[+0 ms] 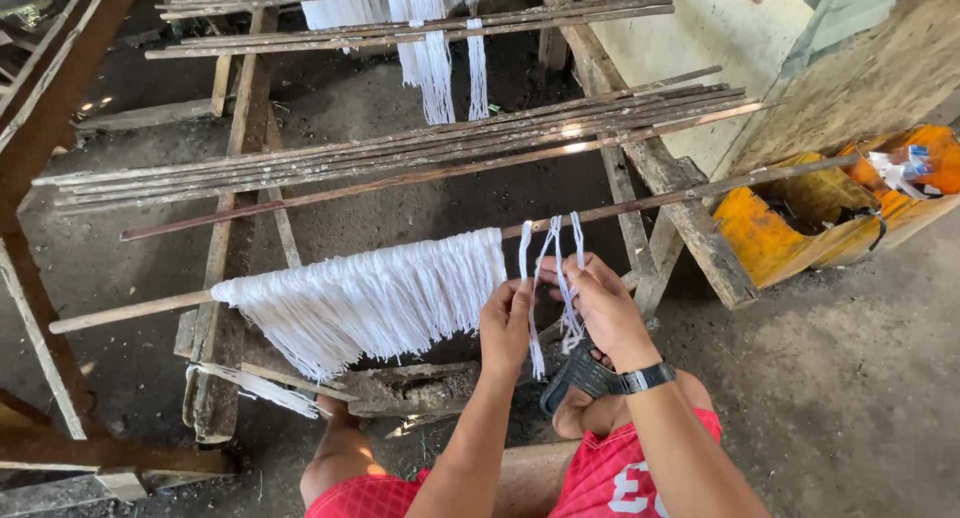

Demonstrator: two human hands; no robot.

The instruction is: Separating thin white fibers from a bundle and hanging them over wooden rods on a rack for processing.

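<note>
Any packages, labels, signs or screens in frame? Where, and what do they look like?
Plastic wrapper: far right, lying on the orange container; crumpled, white with blue and red patches.
Wristwatch: on the right wrist, dark band; its face is not visible.
No signs or screens visible.

Dirt-floored workshop: drying poles, strands

Sunlit dirt floor, pale wall

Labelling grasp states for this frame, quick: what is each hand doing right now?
Left hand: closed, pinching white strands hanging from the wooden pole.
Right hand: closed on the same strands, beside the left.
</note>
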